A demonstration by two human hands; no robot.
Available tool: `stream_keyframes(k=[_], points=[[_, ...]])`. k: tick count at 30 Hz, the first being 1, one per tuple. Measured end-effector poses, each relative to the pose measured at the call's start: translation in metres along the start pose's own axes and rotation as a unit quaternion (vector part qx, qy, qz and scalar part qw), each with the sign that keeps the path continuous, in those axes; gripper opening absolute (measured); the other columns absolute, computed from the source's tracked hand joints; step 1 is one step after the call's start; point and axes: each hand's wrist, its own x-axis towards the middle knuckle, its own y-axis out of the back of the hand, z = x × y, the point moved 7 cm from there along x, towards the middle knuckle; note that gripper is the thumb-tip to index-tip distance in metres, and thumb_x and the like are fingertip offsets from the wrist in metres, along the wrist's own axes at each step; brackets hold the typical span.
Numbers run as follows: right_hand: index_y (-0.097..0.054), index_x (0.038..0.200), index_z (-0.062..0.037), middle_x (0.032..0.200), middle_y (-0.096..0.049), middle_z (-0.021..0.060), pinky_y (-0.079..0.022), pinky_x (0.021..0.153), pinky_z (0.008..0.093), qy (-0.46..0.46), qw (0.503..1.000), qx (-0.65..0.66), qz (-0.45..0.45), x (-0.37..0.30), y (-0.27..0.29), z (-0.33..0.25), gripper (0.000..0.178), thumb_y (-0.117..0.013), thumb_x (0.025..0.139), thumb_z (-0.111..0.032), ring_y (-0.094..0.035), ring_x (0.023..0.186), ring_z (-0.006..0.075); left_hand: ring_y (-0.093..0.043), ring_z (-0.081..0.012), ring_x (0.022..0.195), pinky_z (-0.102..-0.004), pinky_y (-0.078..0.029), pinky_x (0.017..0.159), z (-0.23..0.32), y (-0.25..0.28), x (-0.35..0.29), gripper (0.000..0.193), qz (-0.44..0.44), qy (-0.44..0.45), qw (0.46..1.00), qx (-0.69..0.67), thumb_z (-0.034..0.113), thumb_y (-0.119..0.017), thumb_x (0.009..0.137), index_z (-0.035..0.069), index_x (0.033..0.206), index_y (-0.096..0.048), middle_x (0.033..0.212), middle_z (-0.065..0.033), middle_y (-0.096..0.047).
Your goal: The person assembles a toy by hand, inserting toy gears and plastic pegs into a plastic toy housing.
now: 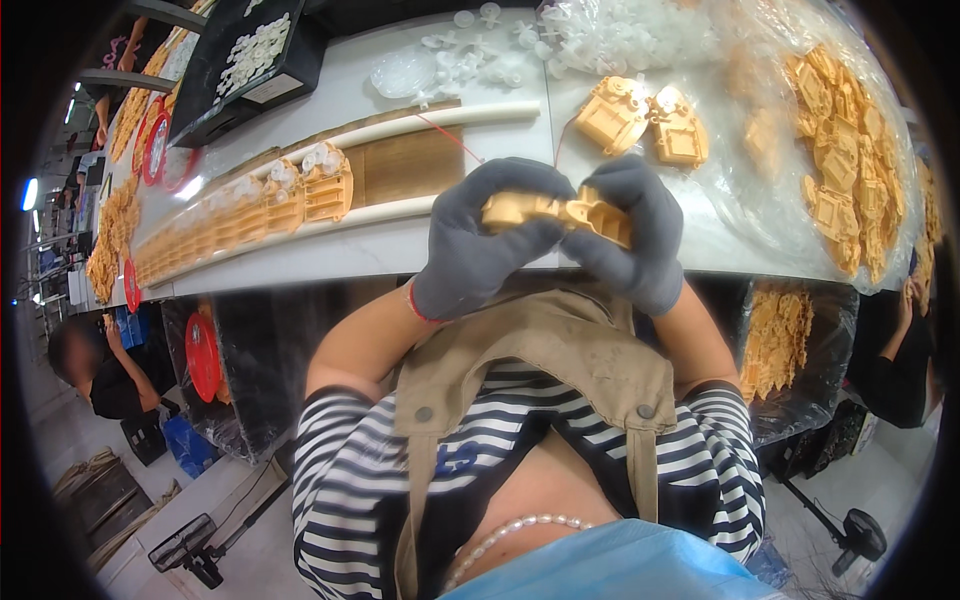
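Both of my hands wear grey gloves and meet just over the table's near edge. Closed fingers of my left hand [470,240] grip a yellow-orange moulded plastic part [515,208]. My right hand [645,240] is closed on a hollow yellow-orange plastic part [608,222], tilted so its cavity shows. The two pieces touch or nearly touch at the fingertips; I cannot tell whether they are joined. Just beyond my right hand lie two similar plastic housings, one on the left [612,115] and one on the right [680,128].
Left of my hands, a row of yellow-orange parts [270,205] with clear pieces on top sits between white rails [400,208]. A black bin [290,90] of small white pieces stands far left. Clear plastic pieces [470,60] lie at the back; bagged yellow-orange parts [845,160] fill the right.
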Motion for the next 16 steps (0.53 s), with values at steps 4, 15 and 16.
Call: stream_keyframes(k=[4,15,16], points=[[-0.056,0.103,-0.0058,0.093,-0.062,0.0112,-0.050,0.067,0.0307,-0.012,0.999,-0.009,-0.049,0.000,0.006,0.009,0.050,-0.087,0.067,-0.024,-0.063,0.078,0.0237,-0.060,-0.0116,0.097,-0.0265,-0.050,0.086,-0.003,0.002,0.007,0.034,-0.004,-0.024,0.998,0.056,0.005,-0.073,0.084,0.003,0.115,-0.059,0.107,-0.0064,-0.064],[-0.054,0.124,0.0011,0.105,-0.067,0.0137,-0.052,0.081,0.0284,-0.312,0.943,0.112,-0.004,-0.043,0.007,0.050,0.053,-0.078,0.079,-0.013,-0.066,0.092,0.0151,-0.063,-0.0165,0.100,-0.0290,-0.052,0.087,-0.031,-0.004,0.017,0.062,-0.017,-0.005,0.985,0.170,0.006,-0.074,0.084,-0.001,0.137,-0.043,0.114,-0.0123,-0.063],[-0.054,0.124,0.0021,0.107,-0.067,0.0146,-0.052,0.082,0.0277,-0.317,0.943,0.099,0.019,-0.042,0.013,0.049,0.050,-0.075,0.081,-0.011,-0.064,0.094,0.0133,-0.063,-0.0165,0.100,-0.0290,-0.052,0.087,-0.032,-0.007,0.022,0.062,-0.023,-0.011,0.986,0.164,0.006,-0.074,0.084,-0.001,0.137,-0.043,0.114,-0.0123,-0.063]])
